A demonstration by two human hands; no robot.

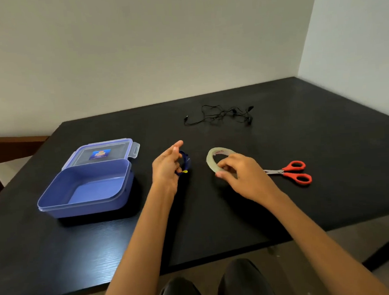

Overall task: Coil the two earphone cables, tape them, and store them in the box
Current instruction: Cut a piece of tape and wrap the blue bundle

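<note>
Coiled blue earphone cable [184, 162] grasped in left hand [166, 166] grip above table [216, 214]. Right hand [238, 173] grasps tape roll [213, 161]. Black earphone cable [219, 116] uncoiled, far side. Blue box [87, 190] open, nothing inside; scissors [290, 172] right.

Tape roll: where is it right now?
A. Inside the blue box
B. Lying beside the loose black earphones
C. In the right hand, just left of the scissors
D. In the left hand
C. The right hand grips the tape roll next to the red scissors, while the left hand holds the coiled blue earphone cable.
</note>
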